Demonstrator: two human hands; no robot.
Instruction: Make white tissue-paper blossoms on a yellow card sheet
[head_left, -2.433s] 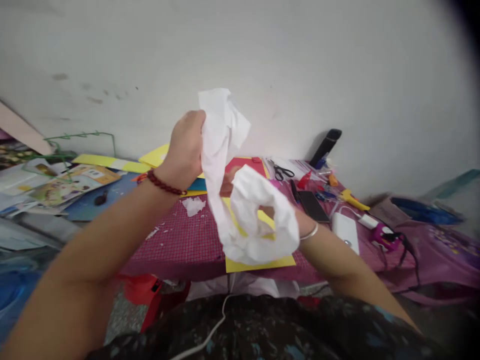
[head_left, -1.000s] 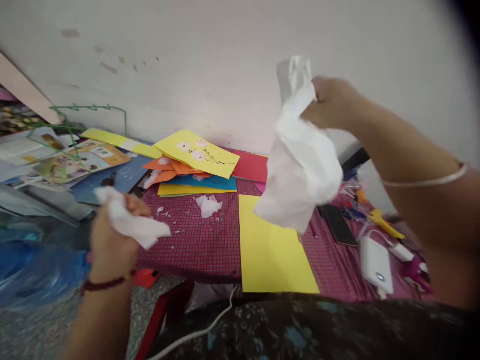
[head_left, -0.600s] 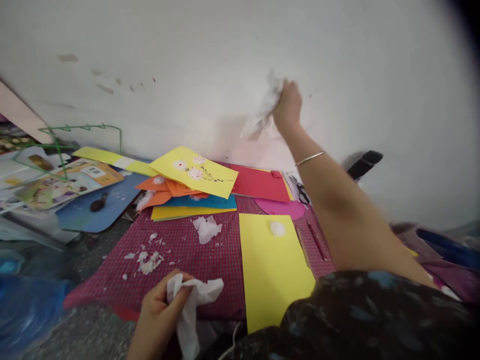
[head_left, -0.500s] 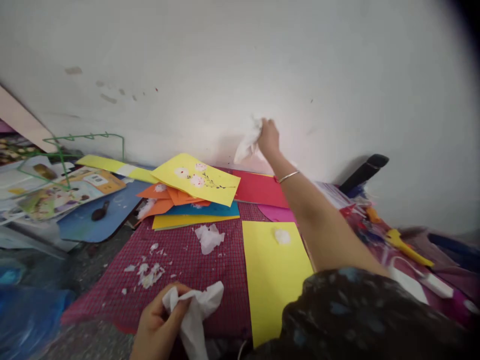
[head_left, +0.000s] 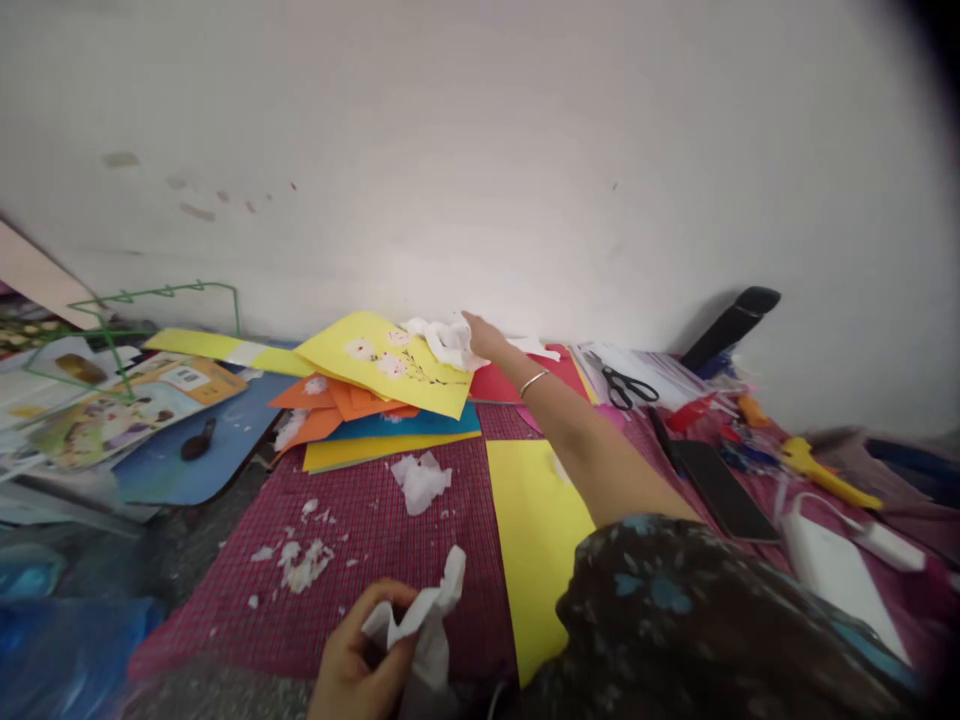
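My left hand (head_left: 367, 650), low in the middle, pinches a crumpled white tissue (head_left: 431, 625) between thumb and fingers. Stretched far forward, my right hand (head_left: 486, 338) is at another white tissue (head_left: 444, 340), which rests over the right part of a yellow card with painted flowers (head_left: 394, 360). Its index finger points along the tissue's upper edge, and the thumb is hidden. A plain yellow sheet (head_left: 536, 540) lies beneath my right arm; a white tuft on it is mostly covered. A torn tissue piece (head_left: 421, 482) lies on the checked cloth (head_left: 360, 520).
White scraps (head_left: 304, 562) litter the cloth. Orange papers (head_left: 322, 400) and a blue sheet (head_left: 405, 424) sit under the flower card. Scissors (head_left: 621, 385), a dark phone (head_left: 726, 490) and a yellow glue gun (head_left: 825, 475) lie right. A green wire rack (head_left: 169, 292) stands left.
My right hand has moved left and down, bringing its tissue from the air onto the flower card. My left hand has shifted slightly right with its tissue. The scissors and phone have come into view.
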